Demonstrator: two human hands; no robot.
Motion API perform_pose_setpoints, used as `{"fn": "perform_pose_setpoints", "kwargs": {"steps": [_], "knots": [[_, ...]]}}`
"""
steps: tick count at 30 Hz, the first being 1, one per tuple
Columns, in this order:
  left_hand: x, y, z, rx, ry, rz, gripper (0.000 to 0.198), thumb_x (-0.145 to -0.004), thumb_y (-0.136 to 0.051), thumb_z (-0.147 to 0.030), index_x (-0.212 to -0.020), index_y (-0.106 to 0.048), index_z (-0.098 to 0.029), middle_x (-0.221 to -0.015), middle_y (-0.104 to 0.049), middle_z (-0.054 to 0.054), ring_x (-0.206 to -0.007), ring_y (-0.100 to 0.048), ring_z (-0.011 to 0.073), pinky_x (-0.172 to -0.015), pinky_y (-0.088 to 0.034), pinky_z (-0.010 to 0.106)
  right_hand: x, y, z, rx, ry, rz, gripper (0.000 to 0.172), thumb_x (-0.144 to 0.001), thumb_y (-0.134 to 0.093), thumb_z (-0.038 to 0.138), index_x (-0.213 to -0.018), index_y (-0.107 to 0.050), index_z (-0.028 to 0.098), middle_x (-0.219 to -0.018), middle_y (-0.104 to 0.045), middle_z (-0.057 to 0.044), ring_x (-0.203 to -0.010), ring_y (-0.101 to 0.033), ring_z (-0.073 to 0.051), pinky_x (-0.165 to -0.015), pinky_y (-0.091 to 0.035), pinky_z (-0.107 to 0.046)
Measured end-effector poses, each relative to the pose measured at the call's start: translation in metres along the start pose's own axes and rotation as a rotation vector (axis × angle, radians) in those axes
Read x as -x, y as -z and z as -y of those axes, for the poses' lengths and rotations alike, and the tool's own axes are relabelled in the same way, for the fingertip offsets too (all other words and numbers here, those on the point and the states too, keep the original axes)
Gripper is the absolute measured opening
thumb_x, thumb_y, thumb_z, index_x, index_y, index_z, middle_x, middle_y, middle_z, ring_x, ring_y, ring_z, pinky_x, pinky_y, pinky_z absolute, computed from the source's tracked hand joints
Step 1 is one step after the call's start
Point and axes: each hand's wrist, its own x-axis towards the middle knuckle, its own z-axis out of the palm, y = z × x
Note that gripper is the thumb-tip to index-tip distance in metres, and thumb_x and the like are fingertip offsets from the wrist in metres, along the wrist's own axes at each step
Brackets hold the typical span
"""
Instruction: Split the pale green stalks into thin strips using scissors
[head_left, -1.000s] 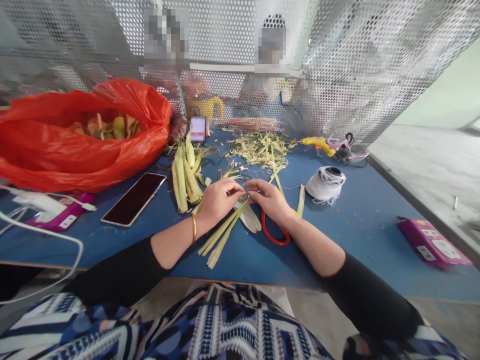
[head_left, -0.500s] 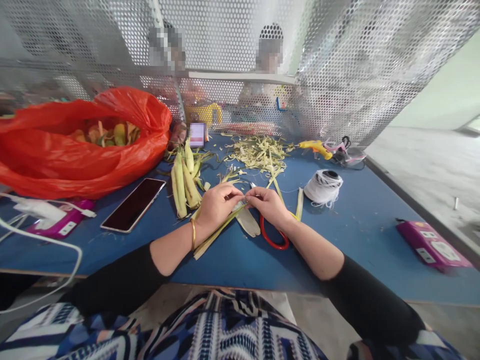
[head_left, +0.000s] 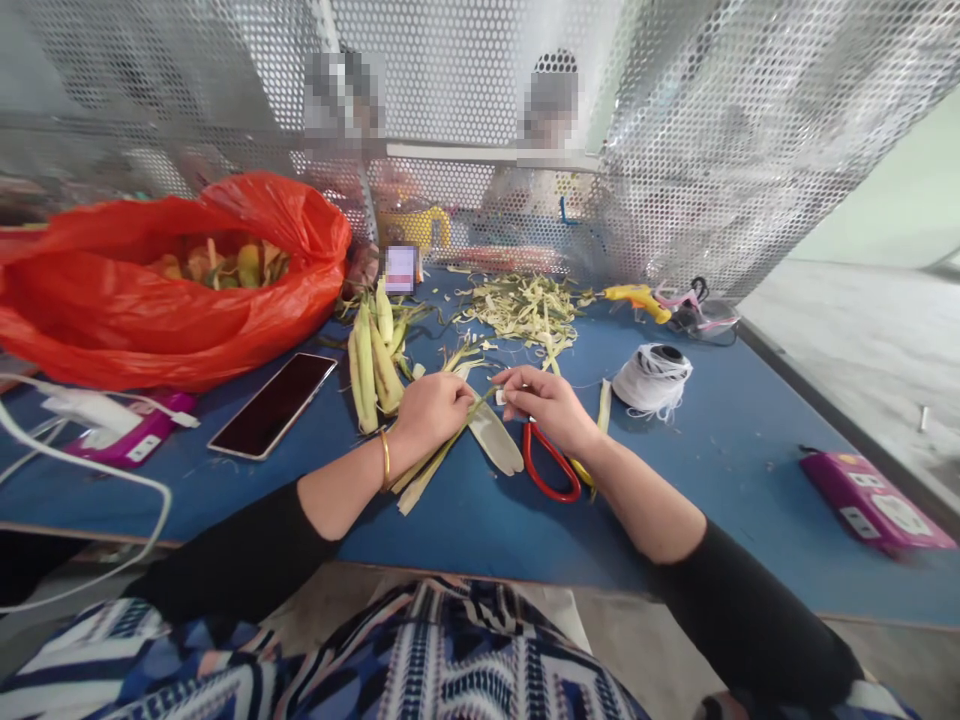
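Note:
Closed round a bundle of green husk strips (head_left: 431, 465) is my left hand (head_left: 431, 415); the strips' ends fan out on both sides of it. My right hand (head_left: 546, 405) pinches the thin tip of a strip, with a small white piece at the fingers. Between the hands a pale flat husk (head_left: 495, 445) lies on the blue table. Red-handled scissors (head_left: 551, 485) rest just below my right hand, partly covered by it. Whole green husks (head_left: 371, 370) lie beyond my left hand, and a pile of shredded strips (head_left: 525, 312) is farther back.
A red plastic bag (head_left: 180, 330) stands at the left, with a phone (head_left: 274, 405) and a purple power strip (head_left: 135, 435) near it. On the right are a white thread spool (head_left: 652, 380), a yellow glue gun (head_left: 637, 298) and another purple power strip (head_left: 874, 500). People sit behind the perforated screen (head_left: 465, 80).
My hands have moved apart slightly, and a strip tip now shows between them. More of the pale husk is visible. The view has shifted a little.

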Motion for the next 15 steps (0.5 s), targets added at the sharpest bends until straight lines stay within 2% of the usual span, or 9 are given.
{"fn": "perform_pose_setpoints", "kwargs": {"steps": [2,4,8,11,15], "knots": [[0.001,0.0,-0.002,-0.025,-0.015,0.032,0.019,-0.076,-0.059,-0.017,-0.061,-0.07,-0.022,-0.07,-0.071,0.005,-0.069,-0.064,0.0215,-0.058,-0.04,0.03,0.001,-0.004,-0.001,-0.065,-0.047,0.137,0.012,-0.077,-0.059,0.029,-0.071,-0.057,0.019,-0.079,-0.068,-0.003,-0.066,-0.065,-0.014,-0.065,-0.05,-0.029],[0.0,0.001,-0.001,-0.003,-0.012,0.044,0.019,-0.075,-0.059,-0.018,-0.058,-0.067,-0.022,-0.066,-0.069,0.003,-0.065,-0.061,0.0198,-0.055,-0.038,0.028,0.001,-0.008,-0.003,-0.117,-0.086,0.206,0.014,-0.079,-0.06,0.031,-0.075,-0.056,0.019,-0.076,-0.068,-0.002,-0.066,-0.066,-0.014,-0.067,-0.051,-0.029],[-0.004,0.003,0.003,0.164,-0.015,-0.005,0.017,-0.072,-0.057,-0.021,-0.054,-0.059,-0.021,-0.057,-0.062,0.0,-0.058,-0.055,0.0156,-0.055,-0.037,0.027,-0.002,-0.01,-0.008,-0.146,-0.082,0.131,0.013,-0.078,-0.061,0.029,-0.072,-0.054,0.02,-0.069,-0.063,0.002,-0.065,-0.066,-0.013,-0.067,-0.051,-0.028],[-0.006,0.002,0.003,0.466,0.03,-0.012,0.016,-0.07,-0.055,-0.02,-0.054,-0.054,-0.019,-0.056,-0.057,-0.002,-0.055,-0.051,0.0122,-0.056,-0.039,0.025,-0.004,-0.009,-0.01,-0.13,-0.058,0.095,0.011,-0.078,-0.06,0.027,-0.071,-0.054,0.021,-0.067,-0.062,0.003,-0.064,-0.065,-0.013,-0.067,-0.052,-0.028],[-0.004,-0.003,-0.003,0.931,0.243,0.183,0.014,-0.076,-0.055,-0.025,-0.064,-0.057,-0.018,-0.046,-0.047,-0.004,-0.042,-0.04,0.0079,-0.043,-0.032,0.021,-0.003,-0.01,-0.011,-0.068,-0.027,0.102,0.013,-0.079,-0.06,0.029,-0.071,-0.053,0.022,-0.068,-0.064,0.002,-0.067,-0.064,-0.015,-0.07,-0.052,-0.031]]}}
